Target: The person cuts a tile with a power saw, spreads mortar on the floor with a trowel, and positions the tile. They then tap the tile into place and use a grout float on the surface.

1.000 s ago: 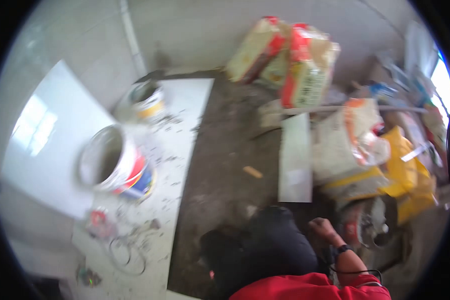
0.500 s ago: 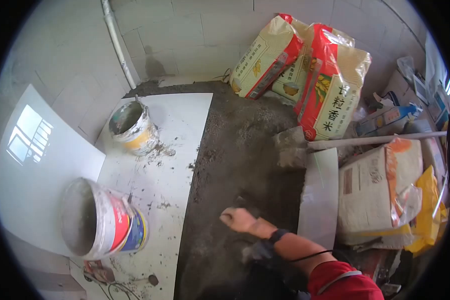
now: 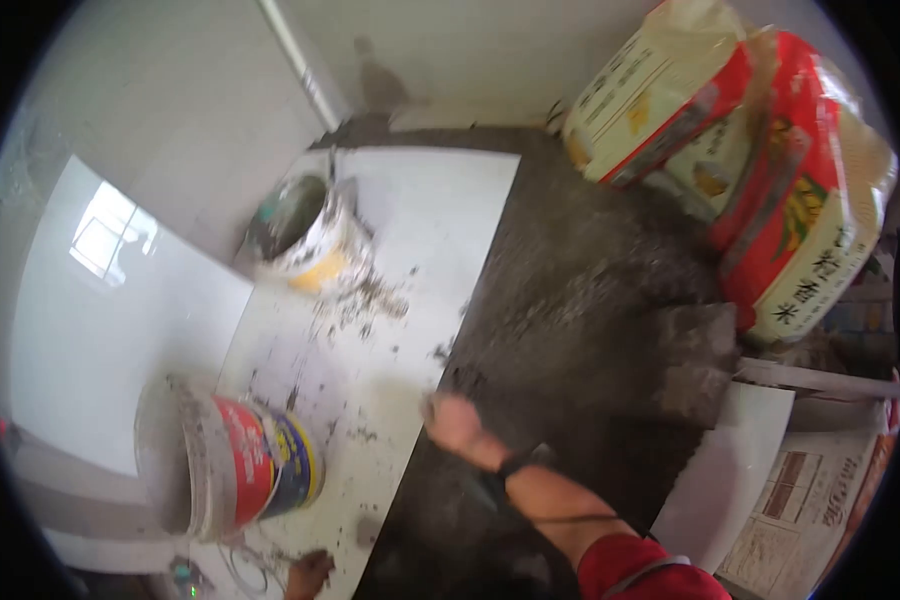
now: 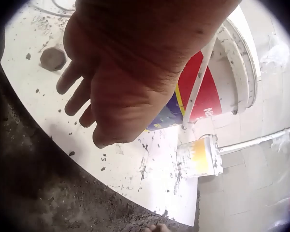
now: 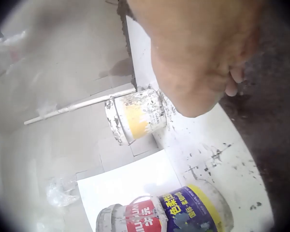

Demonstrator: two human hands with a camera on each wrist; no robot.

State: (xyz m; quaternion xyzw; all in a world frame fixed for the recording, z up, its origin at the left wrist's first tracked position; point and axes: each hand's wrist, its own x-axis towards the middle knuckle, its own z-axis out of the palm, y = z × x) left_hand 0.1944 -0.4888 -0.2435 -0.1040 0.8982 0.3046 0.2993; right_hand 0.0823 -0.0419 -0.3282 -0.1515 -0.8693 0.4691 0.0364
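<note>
My left hand (image 3: 310, 575) is at the bottom of the head view, over the white panel (image 3: 440, 210) on the floor. In the left wrist view its fingers hang loosely spread, with nothing held, near a small dark many-sided block (image 4: 53, 58). My right hand (image 3: 455, 425) hovers by the panel's edge next to the dark grey mortar bed (image 3: 590, 270). Its fingers curl loosely in the right wrist view, and no object shows in them. A large bucket (image 3: 250, 465) with a red and blue label stands left of both hands. Behind it is a smaller mortar-smeared bucket (image 3: 320, 260).
Red and cream rice sacks (image 3: 800, 190) lean against the back wall at right. A white strip (image 3: 725, 470) lies beside a printed bag (image 3: 805, 500). Another white panel (image 3: 90, 330) leans at left, and a thin cable (image 3: 250, 570) loops on the floor panel.
The head view has swung, bringing the buckets and sacks closer. My right hand has moved left from over the mortar bed to the panel's edge, and my left hand has come into view.
</note>
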